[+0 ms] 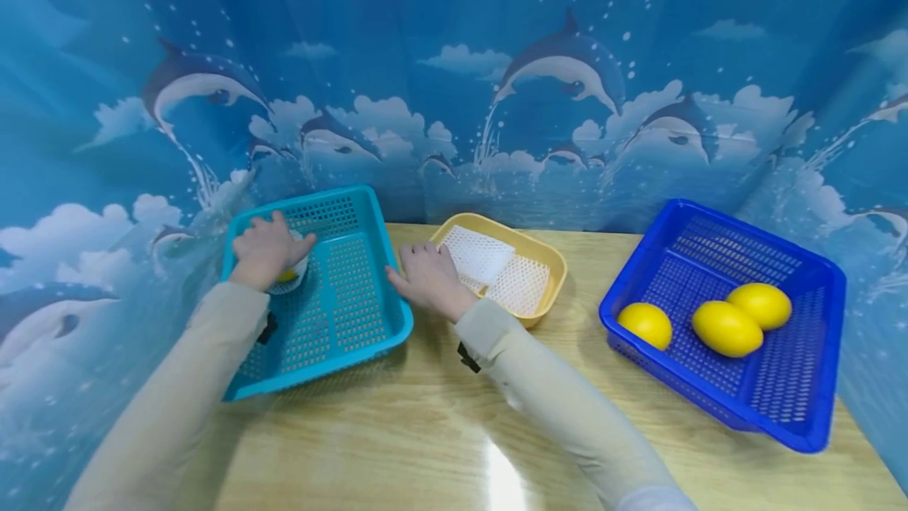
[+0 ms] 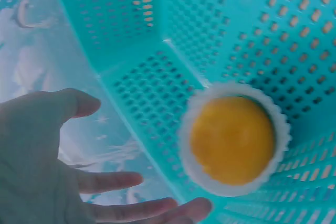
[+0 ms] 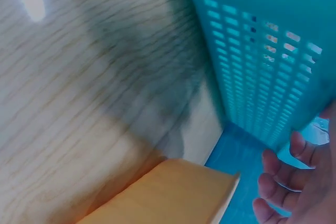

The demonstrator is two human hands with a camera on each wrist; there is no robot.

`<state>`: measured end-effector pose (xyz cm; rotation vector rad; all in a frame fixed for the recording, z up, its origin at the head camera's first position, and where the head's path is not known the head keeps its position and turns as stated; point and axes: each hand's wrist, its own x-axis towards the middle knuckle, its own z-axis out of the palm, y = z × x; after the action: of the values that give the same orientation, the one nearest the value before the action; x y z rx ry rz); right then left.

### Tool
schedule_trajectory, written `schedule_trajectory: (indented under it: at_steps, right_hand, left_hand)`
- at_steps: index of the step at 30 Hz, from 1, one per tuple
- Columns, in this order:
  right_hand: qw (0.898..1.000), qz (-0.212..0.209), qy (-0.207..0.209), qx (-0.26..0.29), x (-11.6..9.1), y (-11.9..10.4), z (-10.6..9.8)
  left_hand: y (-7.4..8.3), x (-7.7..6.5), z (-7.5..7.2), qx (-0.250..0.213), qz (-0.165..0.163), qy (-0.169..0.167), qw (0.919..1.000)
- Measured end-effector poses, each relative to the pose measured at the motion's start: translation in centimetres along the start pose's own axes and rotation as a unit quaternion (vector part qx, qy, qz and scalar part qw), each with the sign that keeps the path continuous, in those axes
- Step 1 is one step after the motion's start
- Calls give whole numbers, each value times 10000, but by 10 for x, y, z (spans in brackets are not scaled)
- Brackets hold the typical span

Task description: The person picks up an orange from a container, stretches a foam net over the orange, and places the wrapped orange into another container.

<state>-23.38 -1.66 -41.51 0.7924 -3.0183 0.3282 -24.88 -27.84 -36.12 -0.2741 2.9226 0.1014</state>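
Note:
My left hand [image 1: 266,249] is over the left side of the teal basket [image 1: 347,274], thumb and fingers spread, with nothing in its grasp. Below it, a yellow, lemon-like fruit [image 2: 233,140] sits in a white foam net sleeve [image 2: 186,145] inside the basket, as the left wrist view shows. My right hand [image 1: 433,278] is between the teal basket's right rim and a pale yellow tray [image 1: 482,219]. Its fingers bend loosely around no object, near the basket's side wall. White foam net sleeves [image 1: 521,282] lie flat in the tray.
On the right of the wooden table [image 1: 397,440] stands a dark blue basket [image 1: 816,416] holding three yellow fruits [image 1: 727,330]. A blue curtain [image 1: 440,38] printed with dolphins hangs behind the table and along both sides.

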Motion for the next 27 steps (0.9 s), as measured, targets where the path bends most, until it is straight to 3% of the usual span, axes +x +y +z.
schedule_trajectory:
  at_steps: [7,13,19,27]
  right_hand:
    - [9999,29,-160,-3,1,1,-7]
    - [9980,-33,-219,587,-2,7,-25]
    - [9947,-122,-124,1016,-17,17,-45]
    - [9896,-74,-106,1434,-44,36,-75]
  left_hand:
    - [11,-19,-12,-210,56,-370,9991]
    - [24,-35,-16,-226,360,-527,9977]
    - [42,-56,-19,-167,704,-526,9960]
    - [64,-96,-22,-21,1216,-503,9913]
